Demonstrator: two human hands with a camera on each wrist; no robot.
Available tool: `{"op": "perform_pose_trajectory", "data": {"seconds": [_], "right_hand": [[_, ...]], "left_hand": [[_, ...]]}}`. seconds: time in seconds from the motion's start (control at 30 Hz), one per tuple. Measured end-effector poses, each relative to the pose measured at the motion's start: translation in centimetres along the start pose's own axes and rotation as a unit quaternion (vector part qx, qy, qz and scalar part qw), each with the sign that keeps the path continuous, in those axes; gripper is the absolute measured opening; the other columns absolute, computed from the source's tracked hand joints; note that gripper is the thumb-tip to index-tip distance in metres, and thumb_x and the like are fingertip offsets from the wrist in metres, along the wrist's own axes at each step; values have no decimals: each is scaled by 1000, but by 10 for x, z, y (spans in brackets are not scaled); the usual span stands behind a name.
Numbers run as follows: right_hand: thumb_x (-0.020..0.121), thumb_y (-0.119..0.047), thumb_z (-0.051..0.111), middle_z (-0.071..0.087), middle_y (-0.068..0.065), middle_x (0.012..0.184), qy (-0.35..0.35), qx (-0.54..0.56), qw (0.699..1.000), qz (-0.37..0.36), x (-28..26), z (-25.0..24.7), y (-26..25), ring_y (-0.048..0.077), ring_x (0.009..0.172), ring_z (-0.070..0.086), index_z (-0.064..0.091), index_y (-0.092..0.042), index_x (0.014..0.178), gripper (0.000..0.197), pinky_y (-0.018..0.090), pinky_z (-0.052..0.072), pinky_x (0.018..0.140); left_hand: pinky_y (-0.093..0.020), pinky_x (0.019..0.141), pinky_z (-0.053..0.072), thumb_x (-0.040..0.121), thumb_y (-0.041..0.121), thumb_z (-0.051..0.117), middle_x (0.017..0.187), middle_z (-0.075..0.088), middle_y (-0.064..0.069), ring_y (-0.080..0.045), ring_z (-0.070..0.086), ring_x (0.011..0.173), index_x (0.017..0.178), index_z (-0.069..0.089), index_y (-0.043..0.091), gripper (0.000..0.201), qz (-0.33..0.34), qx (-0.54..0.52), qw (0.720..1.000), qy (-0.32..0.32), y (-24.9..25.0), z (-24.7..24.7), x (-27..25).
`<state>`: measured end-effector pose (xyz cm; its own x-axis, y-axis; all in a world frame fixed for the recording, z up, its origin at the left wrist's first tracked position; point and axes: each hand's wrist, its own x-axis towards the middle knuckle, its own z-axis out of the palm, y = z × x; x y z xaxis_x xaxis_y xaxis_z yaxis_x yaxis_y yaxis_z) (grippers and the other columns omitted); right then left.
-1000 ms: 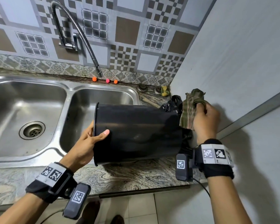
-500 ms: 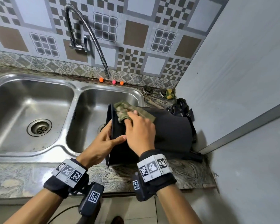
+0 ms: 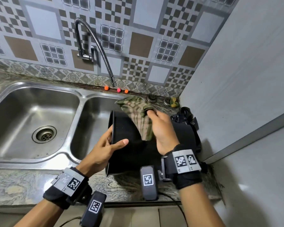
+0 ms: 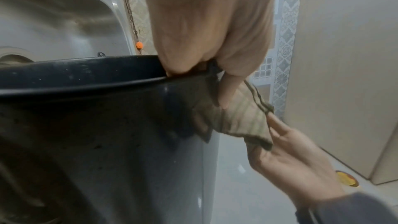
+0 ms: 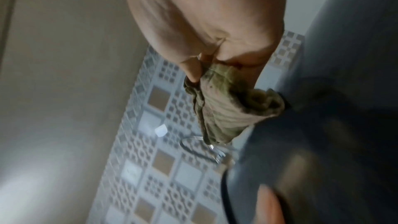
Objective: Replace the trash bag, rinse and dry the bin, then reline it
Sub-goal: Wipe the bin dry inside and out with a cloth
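The black bin (image 3: 131, 154) lies on its side over the counter edge, its open mouth facing left toward the right sink basin. My left hand (image 3: 105, 148) grips its rim (image 4: 86, 81), thumb on the outer wall and fingers inside. My right hand (image 3: 161, 128) holds a green striped cloth (image 3: 138, 115) against the bin's upper side. The cloth (image 4: 239, 122) drapes over the wall near the rim; the cloth (image 5: 226, 108) is bunched in my fingers in the right wrist view.
A double steel sink (image 3: 39, 122) fills the left, with a flexible tap (image 3: 95, 51) above the divider. A crumpled black bag (image 3: 185, 117) lies behind the bin by the grey side wall (image 3: 236, 79). Small coloured balls (image 3: 118, 90) sit on the back ledge.
My right hand carried the cloth from the bin's base end to near the rim, then slid it back along the upper side. The left hand kept its grip on the rim.
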<state>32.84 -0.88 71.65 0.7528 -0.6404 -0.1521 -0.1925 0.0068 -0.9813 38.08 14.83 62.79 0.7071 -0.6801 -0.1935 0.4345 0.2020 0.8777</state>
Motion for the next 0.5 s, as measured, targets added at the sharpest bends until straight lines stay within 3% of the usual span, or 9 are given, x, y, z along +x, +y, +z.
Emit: {"op": "perform_pose_trajectory", "data": {"seconds": [0.1, 0.17, 0.27, 0.37, 0.43, 0.5], "right_hand": [[100, -16, 52, 73, 4, 104, 30, 102, 994, 3, 6, -33, -29, 20, 104, 68, 70, -15, 95, 19, 36, 52, 95], [101, -19, 51, 72, 6, 111, 50, 147, 988, 1, 11, -58, -51, 21, 105, 68, 68, -12, 109, 21, 35, 54, 89], [102, -23, 48, 72, 6, 112, 60, 176, 983, -8, 19, -90, -79, 19, 98, 70, 66, -11, 115, 25, 32, 55, 77], [103, -25, 45, 73, 4, 108, 70, 190, 979, -12, 32, -116, -97, 14, 85, 73, 64, -11, 117, 27, 26, 56, 64], [103, -27, 45, 72, 6, 115, 81, 188, 979, -7, 46, -128, -99, 16, 93, 73, 61, -9, 126, 33, 27, 57, 65], [103, -27, 46, 69, 7, 122, 99, 179, 979, -3, 62, -136, -94, 19, 102, 70, 58, -7, 132, 38, 29, 57, 70]], "left_hand": [[-29, 84, 60, 90, -6, 61, 121, 73, -13, -27, 71, 110, 134, 59, 14, 49, 19, 5, 1000, 1, 23, -1, -7], [-29, 85, 60, 86, -2, 66, 123, 72, -15, -28, 71, 110, 133, 61, 12, 49, 35, 5, 999, 11, 40, -3, -11], [-26, 73, 61, 60, 19, 90, 112, 76, -11, -21, 76, 95, 114, 74, 20, 56, 54, 6, 998, 25, 66, -6, -17], [-24, 62, 60, 52, 16, 83, 98, 78, -9, -17, 76, 79, 95, 80, 21, 43, 75, 11, 997, 33, 91, -7, -25], [-24, 62, 60, 57, 13, 79, 100, 78, -10, -17, 76, 78, 100, 79, 18, 43, 82, 25, 995, 45, 105, -9, -29], [-27, 68, 62, 70, 7, 74, 110, 76, -17, -20, 76, 83, 116, 72, 8, 46, 81, 44, 994, 55, 115, -15, -32]]}}
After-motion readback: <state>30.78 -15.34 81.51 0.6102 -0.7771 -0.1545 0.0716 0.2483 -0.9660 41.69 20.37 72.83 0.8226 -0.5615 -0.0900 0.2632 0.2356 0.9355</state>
